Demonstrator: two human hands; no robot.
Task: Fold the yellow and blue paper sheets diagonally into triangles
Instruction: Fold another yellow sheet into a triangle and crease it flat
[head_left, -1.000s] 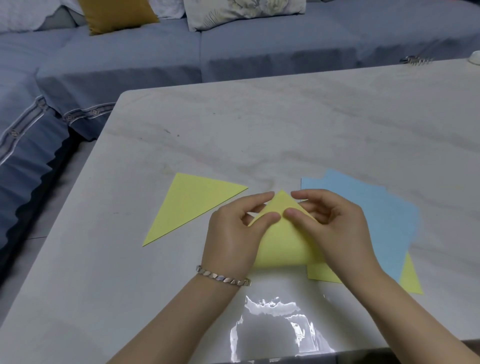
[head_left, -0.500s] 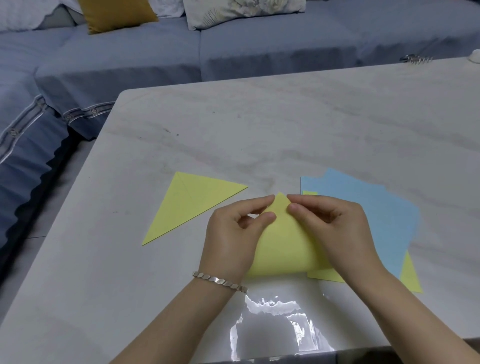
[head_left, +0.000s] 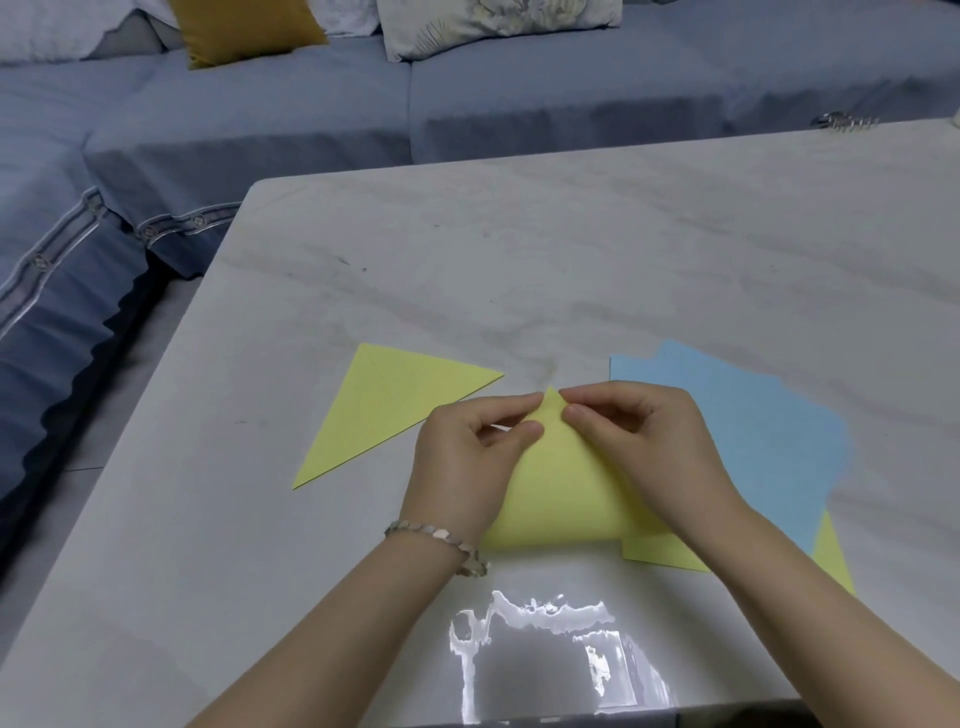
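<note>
A yellow sheet (head_left: 563, 488) lies bent over on itself at the near middle of the marble table (head_left: 519, 270), its near fold still rounded and its far corner pointing away from me. My left hand (head_left: 467, 457) and my right hand (head_left: 644, 447) each pinch that far corner between thumb and forefinger. A yellow triangle (head_left: 387, 410), folded flat, lies to the left. Blue sheets (head_left: 753, 431) lie stacked to the right, partly under my right hand. Another yellow sheet (head_left: 831, 556) shows beneath the blue ones.
A blue sofa (head_left: 311, 119) with a mustard cushion (head_left: 244, 26) and a patterned pillow (head_left: 493, 21) runs behind and to the left of the table. A small metal object (head_left: 844, 123) sits at the table's far right edge. Glare lies on the near edge.
Both hands have carried the raised yellow corner a little farther away from me and closed in on its tip. The bent sheet now lies lower.
</note>
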